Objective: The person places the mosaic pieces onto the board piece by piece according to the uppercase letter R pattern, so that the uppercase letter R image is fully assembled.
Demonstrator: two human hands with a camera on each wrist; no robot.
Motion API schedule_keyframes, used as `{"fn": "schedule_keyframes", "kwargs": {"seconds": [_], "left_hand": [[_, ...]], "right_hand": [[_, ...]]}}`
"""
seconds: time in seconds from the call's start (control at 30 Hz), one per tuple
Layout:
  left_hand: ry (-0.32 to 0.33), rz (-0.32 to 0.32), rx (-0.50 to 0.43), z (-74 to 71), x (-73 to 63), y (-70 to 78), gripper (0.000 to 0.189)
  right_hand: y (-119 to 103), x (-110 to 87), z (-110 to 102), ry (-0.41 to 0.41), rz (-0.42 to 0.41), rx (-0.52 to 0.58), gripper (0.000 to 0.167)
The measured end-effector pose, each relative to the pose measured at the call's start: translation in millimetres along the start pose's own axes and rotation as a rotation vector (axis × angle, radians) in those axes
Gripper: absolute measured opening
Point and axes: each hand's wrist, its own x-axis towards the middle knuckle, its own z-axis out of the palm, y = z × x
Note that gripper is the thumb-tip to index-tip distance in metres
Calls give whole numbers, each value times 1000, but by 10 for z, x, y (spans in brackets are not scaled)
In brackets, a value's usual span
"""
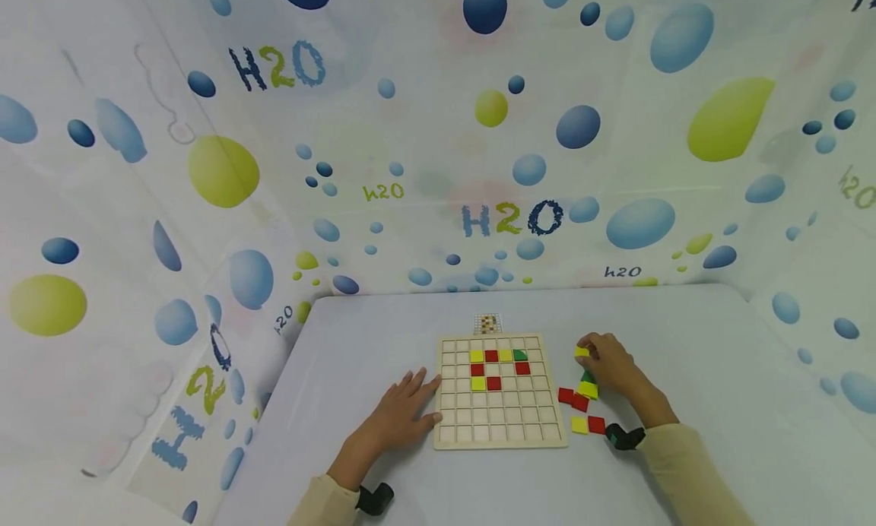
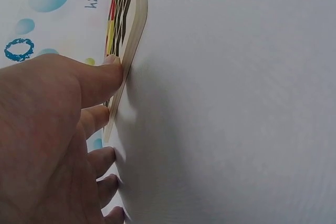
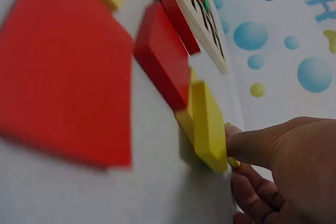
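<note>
A wooden grid board (image 1: 499,416) lies flat, with several yellow, red and green tiles set in its upper cells. My left hand (image 1: 402,413) rests at the board's left edge, fingers spread; in the left wrist view its thumb (image 2: 102,80) touches the rim. Right of the board, my right hand (image 1: 611,365) pinches a small yellow tile (image 1: 582,352) between thumb and fingertips. Just below that hand lie a green tile (image 1: 587,377) and another yellow tile (image 1: 588,391). The right wrist view shows a yellow tile (image 3: 210,129) close beside the thumb.
Red tiles (image 1: 566,395) lie along the board's right edge, with a yellow tile (image 1: 579,425) and a red tile (image 1: 597,425) nearer the front. A small pattern card (image 1: 487,323) sits behind the board. A printed curtain (image 1: 438,131) hangs behind the white table (image 1: 369,336).
</note>
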Motion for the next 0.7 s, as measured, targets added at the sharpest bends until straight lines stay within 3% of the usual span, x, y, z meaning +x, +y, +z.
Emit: {"fn": "schedule_keyframes", "kwargs": {"seconds": [0.33, 0.7], "left_hand": [[-5, 4, -2, -15, -6, 12, 68], [-3, -8, -7, -6, -6, 20, 68]], "right_hand": [[-315, 28, 214, 53, -91, -57, 29], [-911, -185, 457, 2, -276, -82, 26]]}}
